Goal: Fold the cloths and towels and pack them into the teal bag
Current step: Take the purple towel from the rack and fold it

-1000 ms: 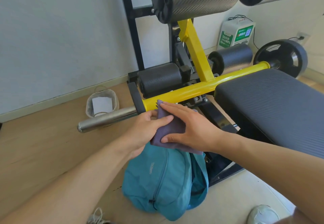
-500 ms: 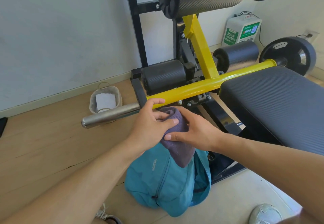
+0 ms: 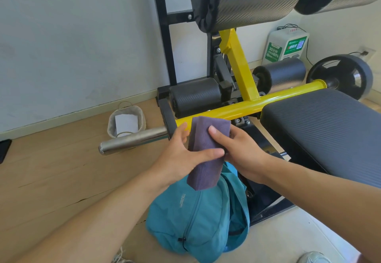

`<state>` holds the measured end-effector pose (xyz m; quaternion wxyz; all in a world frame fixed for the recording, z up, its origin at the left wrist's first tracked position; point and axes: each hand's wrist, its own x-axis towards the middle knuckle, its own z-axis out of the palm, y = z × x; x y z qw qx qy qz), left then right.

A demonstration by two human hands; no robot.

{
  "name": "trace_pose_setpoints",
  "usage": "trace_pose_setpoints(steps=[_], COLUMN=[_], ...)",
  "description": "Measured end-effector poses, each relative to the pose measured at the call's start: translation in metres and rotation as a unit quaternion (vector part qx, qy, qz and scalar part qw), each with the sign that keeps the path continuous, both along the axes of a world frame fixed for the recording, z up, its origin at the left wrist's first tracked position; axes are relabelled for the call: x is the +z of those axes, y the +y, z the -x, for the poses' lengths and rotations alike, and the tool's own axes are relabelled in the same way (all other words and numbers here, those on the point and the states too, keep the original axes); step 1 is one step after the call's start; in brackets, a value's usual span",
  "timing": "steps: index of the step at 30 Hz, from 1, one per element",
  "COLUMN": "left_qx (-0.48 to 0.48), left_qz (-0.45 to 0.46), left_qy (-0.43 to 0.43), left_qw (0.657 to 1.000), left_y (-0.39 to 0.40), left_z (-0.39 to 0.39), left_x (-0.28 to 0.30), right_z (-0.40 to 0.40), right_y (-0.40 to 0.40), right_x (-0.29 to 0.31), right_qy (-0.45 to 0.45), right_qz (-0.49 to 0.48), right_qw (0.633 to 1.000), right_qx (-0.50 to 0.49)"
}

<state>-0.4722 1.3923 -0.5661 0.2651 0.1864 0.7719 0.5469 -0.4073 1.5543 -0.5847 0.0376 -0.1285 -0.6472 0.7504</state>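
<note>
Head view: wooden floor [image 3: 51, 176], yellow-framed gym bench [image 3: 321, 126] beside soft teal fabric bag [image 3: 195, 221]; left hand [image 3: 181, 155] and right hand [image 3: 241, 153], fingers pinching folded purple ribbed cloth [image 3: 206, 151] above bag.

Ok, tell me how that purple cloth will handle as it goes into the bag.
The purple cloth is probably soft and floppy: its lower end droops below both hands toward the teal bag. It looks light, since the left hand and right hand hold it with only fingertips. Its ribbed weave likely grips rather than slips.
</note>
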Motion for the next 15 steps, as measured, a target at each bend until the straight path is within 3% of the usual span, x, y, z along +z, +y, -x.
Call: trace_pose_setpoints(steps=[4,15], left_qx=[-0.044,-0.068], left_qz=[0.006,0.110], left_qy=[-0.008,-0.020], left_qw=[0.999,0.991], left_y=[-0.001,0.003], left_z=[0.001,0.005], left_x=[-0.004,-0.007], right_z=[0.000,0.000], right_y=[0.005,0.023], right_x=[0.004,0.008], right_qy=[0.007,0.003], right_qz=[0.083,0.139], right_qw=[0.996,0.990], right_qx=[0.016,0.030])
